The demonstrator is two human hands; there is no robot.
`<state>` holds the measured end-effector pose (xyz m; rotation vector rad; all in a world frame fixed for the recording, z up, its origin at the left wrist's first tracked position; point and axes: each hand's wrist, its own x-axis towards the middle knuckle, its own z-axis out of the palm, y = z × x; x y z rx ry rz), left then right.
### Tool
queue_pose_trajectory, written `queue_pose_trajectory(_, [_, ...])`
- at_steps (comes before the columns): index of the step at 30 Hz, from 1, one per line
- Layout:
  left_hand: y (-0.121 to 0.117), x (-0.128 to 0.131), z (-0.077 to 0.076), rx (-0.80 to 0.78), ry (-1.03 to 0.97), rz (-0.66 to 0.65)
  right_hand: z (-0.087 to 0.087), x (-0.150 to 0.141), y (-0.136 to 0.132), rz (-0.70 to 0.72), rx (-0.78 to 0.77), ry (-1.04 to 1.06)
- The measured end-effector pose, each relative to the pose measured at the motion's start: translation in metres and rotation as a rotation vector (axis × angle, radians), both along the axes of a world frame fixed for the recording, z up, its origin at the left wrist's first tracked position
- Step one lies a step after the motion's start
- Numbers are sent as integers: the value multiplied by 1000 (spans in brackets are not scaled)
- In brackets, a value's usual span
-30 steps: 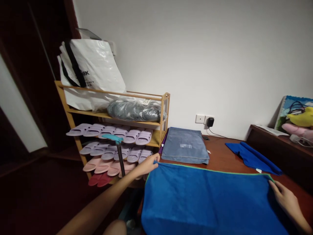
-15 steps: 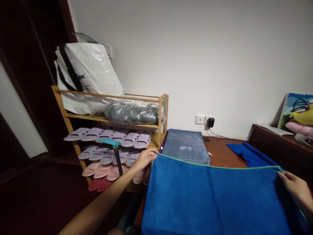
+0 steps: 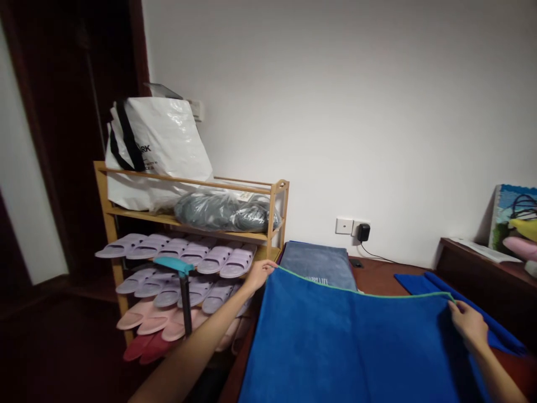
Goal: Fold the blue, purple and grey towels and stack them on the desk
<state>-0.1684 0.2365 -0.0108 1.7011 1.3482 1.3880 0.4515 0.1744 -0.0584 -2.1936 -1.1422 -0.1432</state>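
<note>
A blue towel (image 3: 327, 341) with a green edge hangs stretched between my two hands, its lower part running out of the picture. My left hand (image 3: 260, 274) pinches its upper left corner, beside the shoe rack. The upper right corner is gripped by my right hand (image 3: 469, 323). Behind the towel, a folded grey towel (image 3: 316, 262) lies on the brown table, its "HAPPY LIFE" lettering partly covered by the blue edge. Another blue cloth (image 3: 499, 336) lies on the table behind and beside my right hand.
A wooden shoe rack (image 3: 274, 221) at left carries purple slippers (image 3: 216, 258), pink and red ones, bagged grey goods (image 3: 222, 211) and a white bag (image 3: 168, 134). A teal-topped handle (image 3: 174, 265) stands before it. A black plug (image 3: 363, 232) sits in the wall. Its cord trails over the table (image 3: 377, 278).
My right hand has moved left, closer to my left hand, and the towel's top edge sags a little more. The towel covers more of the grey one's lettering. The view has tilted up.
</note>
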Motion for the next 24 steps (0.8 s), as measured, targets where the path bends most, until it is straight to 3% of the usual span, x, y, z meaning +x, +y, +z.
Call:
queue_pose_trajectory(7, [25,15,-12,23,144,181,-17,-20,17,-129,-46,10])
queue_pose_trajectory(13, [11,23,-26,0,390,241,-33,-39,14,-34,-103,-154])
queue_pose_trajectory(15, [1,21,-30,-5,460,228,-37,-47,12,65,-119,-235])
queue_pose_trajectory(19, [-32,13,-38,1,540,206,-47,-64,7,392,-214,-347])
queue_pose_trajectory(24, [-117,-6,-52,-11,581,167,-57,-80,-3,450,-273,-411])
